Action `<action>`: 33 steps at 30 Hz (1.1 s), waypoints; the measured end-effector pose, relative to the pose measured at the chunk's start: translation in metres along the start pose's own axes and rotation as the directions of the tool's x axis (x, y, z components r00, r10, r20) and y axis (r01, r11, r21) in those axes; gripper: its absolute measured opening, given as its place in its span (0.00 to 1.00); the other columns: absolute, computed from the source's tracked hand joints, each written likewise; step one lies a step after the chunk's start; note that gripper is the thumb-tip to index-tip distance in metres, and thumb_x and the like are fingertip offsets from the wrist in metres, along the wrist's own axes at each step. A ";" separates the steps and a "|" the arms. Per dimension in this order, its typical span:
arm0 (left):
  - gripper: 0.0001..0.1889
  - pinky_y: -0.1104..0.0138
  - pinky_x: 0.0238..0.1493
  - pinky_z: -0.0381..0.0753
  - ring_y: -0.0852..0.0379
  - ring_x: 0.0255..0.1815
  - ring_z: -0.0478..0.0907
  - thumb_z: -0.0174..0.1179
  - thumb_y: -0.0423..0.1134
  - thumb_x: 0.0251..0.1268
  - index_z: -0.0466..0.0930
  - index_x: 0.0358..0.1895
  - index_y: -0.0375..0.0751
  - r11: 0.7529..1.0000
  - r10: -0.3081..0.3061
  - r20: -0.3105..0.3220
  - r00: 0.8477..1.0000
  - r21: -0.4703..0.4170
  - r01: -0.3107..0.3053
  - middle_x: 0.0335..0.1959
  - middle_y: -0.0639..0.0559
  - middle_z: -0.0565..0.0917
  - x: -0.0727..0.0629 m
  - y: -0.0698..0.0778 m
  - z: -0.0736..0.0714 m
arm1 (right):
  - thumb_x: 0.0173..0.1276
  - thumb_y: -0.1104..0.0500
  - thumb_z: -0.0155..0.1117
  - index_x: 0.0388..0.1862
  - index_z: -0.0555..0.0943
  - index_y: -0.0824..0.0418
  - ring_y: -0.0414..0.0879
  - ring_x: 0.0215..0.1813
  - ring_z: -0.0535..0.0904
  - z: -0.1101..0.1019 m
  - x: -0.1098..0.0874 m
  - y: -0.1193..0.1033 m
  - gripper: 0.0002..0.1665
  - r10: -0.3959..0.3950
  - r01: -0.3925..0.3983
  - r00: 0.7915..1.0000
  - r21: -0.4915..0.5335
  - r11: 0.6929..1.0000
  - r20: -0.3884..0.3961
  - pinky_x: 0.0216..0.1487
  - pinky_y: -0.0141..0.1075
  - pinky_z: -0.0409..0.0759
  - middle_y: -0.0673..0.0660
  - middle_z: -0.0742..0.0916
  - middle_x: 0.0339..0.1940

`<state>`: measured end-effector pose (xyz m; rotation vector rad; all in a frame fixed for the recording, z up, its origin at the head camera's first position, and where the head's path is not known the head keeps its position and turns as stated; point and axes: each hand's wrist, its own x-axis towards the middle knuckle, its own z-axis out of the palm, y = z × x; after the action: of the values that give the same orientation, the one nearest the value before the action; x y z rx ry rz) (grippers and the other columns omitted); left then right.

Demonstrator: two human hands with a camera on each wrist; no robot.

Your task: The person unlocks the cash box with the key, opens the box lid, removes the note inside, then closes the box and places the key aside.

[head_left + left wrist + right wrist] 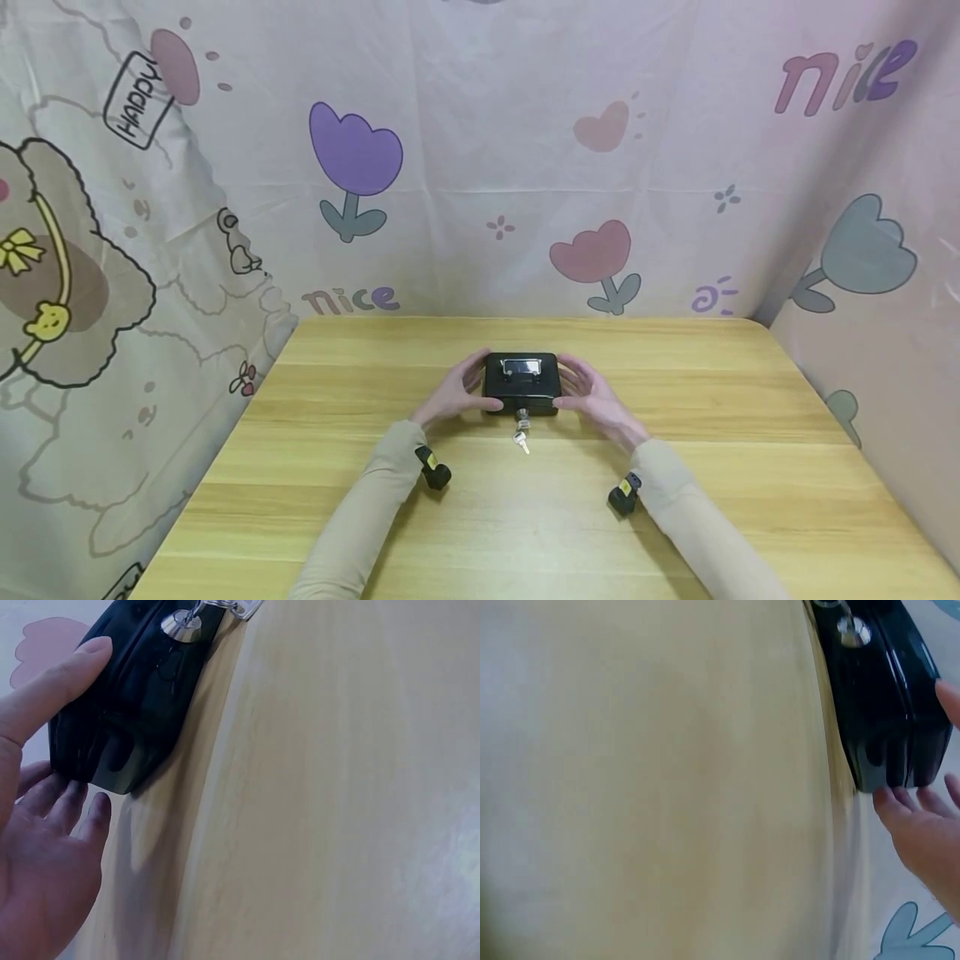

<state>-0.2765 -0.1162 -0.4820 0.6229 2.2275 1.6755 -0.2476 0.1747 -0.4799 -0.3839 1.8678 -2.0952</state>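
A small black metal cash box [517,392] stands on the wooden table, a silver carrying handle [521,367] on its lid. Keys [521,442] hang from the lock at its front; both wrist views show the round silver lock [180,627]. My left hand [453,395] holds the box's left end, thumb near the front edge of the lid and fingertips against the side. At the opposite end my right hand [597,402] holds it likewise, with fingertips touching the side [900,742]. The lid is down. Whether the box's base touches the table is hard to tell.
The light wooden table [525,517] spreads around the box on every side. Behind it hangs a pale printed cloth [465,117] with flowers and words, which also covers the left and right sides. A black wrist camera [433,469] sits on each sleeve.
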 end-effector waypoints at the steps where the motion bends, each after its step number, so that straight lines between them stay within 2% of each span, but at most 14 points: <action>1: 0.59 0.52 0.84 0.52 0.41 0.84 0.49 0.76 0.32 0.51 0.43 0.81 0.35 1.000 0.000 0.004 1.000 -0.013 0.000 0.84 0.41 0.47 0.000 0.000 0.000 | 0.58 0.79 0.61 0.82 0.45 0.66 0.64 0.84 0.45 -0.002 0.001 0.000 0.57 0.000 0.000 1.000 -0.020 1.000 0.022 0.85 0.54 0.45 0.68 0.52 0.84; 7: 0.59 0.51 0.84 0.51 0.41 0.84 0.48 0.75 0.29 0.50 0.42 0.81 0.34 0.998 0.014 0.044 0.999 -0.066 -0.011 0.84 0.41 0.46 -0.002 -0.004 -0.005 | 0.57 0.76 0.66 0.83 0.41 0.64 0.65 0.84 0.43 -0.015 0.008 -0.001 0.62 0.022 -0.004 0.991 -0.133 0.991 0.132 0.85 0.57 0.42 0.65 0.48 0.85; 14: 0.58 0.52 0.84 0.51 0.42 0.84 0.47 0.74 0.27 0.51 0.43 0.81 0.36 0.996 0.027 0.077 0.997 -0.086 -0.020 0.84 0.41 0.46 -0.003 -0.005 -0.009 | 0.56 0.75 0.69 0.83 0.41 0.64 0.64 0.85 0.40 -0.022 0.012 -0.001 0.64 0.023 0.014 0.982 -0.195 0.981 0.189 0.85 0.56 0.40 0.66 0.48 0.85; 24: 0.57 0.49 0.84 0.51 0.40 0.84 0.47 0.72 0.25 0.52 0.42 0.81 0.33 0.997 0.040 0.088 0.995 -0.065 -0.034 0.84 0.39 0.45 -0.001 -0.005 -0.012 | 0.56 0.75 0.68 0.83 0.42 0.65 0.64 0.85 0.40 -0.020 0.014 -0.004 0.63 0.033 0.005 0.986 -0.222 0.975 0.166 0.85 0.55 0.42 0.66 0.48 0.85; 33: 0.56 0.52 0.84 0.51 0.41 0.84 0.47 0.72 0.25 0.52 0.43 0.81 0.34 0.999 0.024 0.075 0.997 -0.050 -0.020 0.84 0.40 0.46 -0.001 -0.004 -0.010 | 0.56 0.73 0.70 0.83 0.43 0.65 0.64 0.85 0.41 -0.019 0.012 -0.007 0.63 0.046 -0.011 0.989 -0.234 0.972 0.141 0.85 0.54 0.43 0.67 0.48 0.84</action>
<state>-0.2809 -0.1266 -0.4832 0.6888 2.1284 1.6836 -0.2664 0.1877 -0.4755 -0.5456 2.0229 -1.7812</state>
